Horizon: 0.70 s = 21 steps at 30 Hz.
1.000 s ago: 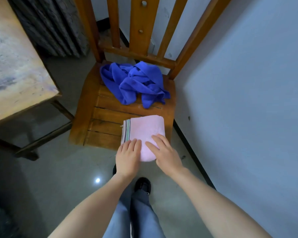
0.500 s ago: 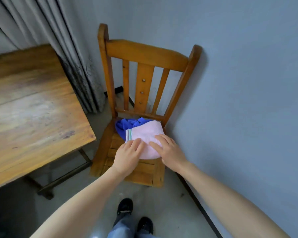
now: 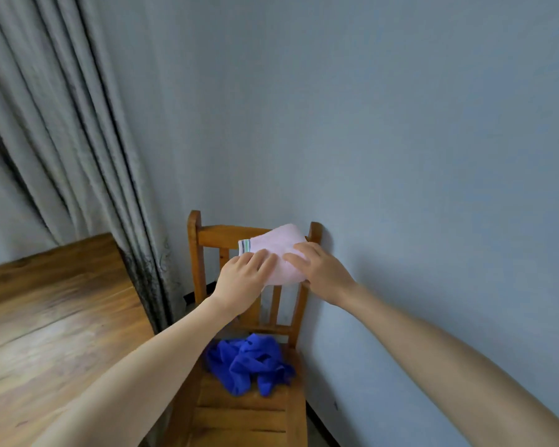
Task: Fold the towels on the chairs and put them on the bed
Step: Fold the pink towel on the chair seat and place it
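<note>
Wall [image 3: 400, 156] in pale blue-grey is filling most of the view, running down the right side and turning a corner behind the furniture. One grey curtain [image 3: 62, 124] is hanging in long folds at the left, dropping behind the far corner of one wooden table [image 3: 46, 317] that is taking up the lower left. One wooden chair [image 3: 239, 414] is standing between the table and the wall, its slatted back toward the corner and its right side just beside the wall. Two towels are showing, one blue and one pink. The blue towel [image 3: 249, 362] is lying crumpled at the rear of the seat, with the left forearm crossing in front of its left edge. The pink towel [image 3: 278, 250], folded into a small pad with a striped band at its left end, is hanging in the air well above the seat and is covering the right part of the chair's top rail; whether it is touching the rail cannot be told. Two bare hands are carrying it. The left hand [image 3: 242, 279] is gripping the near left edge, fingers lying close together on top, thumb hidden beneath. The right hand [image 3: 323, 272] is gripping the near right edge, fingers slightly spread over the cloth and thumb tucked under it. The pad is reaching away beyond both sets of fingertips.
</note>
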Tool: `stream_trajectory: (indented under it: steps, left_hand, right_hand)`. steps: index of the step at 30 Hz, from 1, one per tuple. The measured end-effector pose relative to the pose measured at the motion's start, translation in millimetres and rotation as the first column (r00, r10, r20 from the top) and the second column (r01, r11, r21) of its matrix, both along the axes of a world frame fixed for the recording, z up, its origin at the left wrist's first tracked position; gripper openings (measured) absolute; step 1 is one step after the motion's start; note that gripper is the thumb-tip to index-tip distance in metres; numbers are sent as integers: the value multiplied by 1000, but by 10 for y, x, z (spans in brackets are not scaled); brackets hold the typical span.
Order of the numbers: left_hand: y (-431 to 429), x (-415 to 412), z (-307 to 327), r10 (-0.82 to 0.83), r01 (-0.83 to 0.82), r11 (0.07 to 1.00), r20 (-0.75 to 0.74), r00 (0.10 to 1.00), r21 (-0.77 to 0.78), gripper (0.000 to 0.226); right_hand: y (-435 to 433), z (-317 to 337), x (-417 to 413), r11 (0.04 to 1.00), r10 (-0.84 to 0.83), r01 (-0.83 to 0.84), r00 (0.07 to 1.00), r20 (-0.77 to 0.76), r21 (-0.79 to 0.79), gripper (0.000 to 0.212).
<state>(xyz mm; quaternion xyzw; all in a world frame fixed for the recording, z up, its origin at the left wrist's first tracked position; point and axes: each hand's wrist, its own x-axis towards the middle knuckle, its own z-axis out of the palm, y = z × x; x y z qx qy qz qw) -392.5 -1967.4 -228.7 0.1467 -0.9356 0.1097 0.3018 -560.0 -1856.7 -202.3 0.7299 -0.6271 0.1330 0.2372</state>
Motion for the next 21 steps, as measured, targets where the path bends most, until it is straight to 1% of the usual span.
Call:
stream_trajectory:
  steps: [3,7,10,12,16,18,19,21]
  left_hand:
    - [-118,-47,251,6,-7,998,-18,1000,-69,73]
    - [-255,-30,481,21,-25,989,-27,999,-146,73]
    - [-338,63,613,52,-57,978,-30,998,-200,76]
    - [-379,151,666,89,-97,968,-44,995,-233,75]
    - [-408,381,748,200,-207,935,-54,978,-289,70]
    - [-350,557,794,290,-298,903,-74,954,-309,67]
    - [-301,653,803,332,-343,888,-88,939,-307,66]
    - [-152,880,769,434,-452,838,-129,892,-306,62]
  right_hand:
    - [-94,227,-52,999,-9,8,1000,-26,-32,66]
    - [-254,376,-95,997,14,-14,1000,11,-77,69]
    - [-393,480,-51,993,30,-34,999,-38,-113,63]
    - [-493,529,16,988,68,-74,996,-55,-137,63]
    - [-729,595,148,967,197,-205,978,-64,-148,60]
    - [-863,638,250,939,311,-311,950,-25,-146,56]
    - [-925,649,316,921,366,-363,931,-9,-143,57]
    - [-1014,661,503,867,484,-481,875,-14,-127,66]
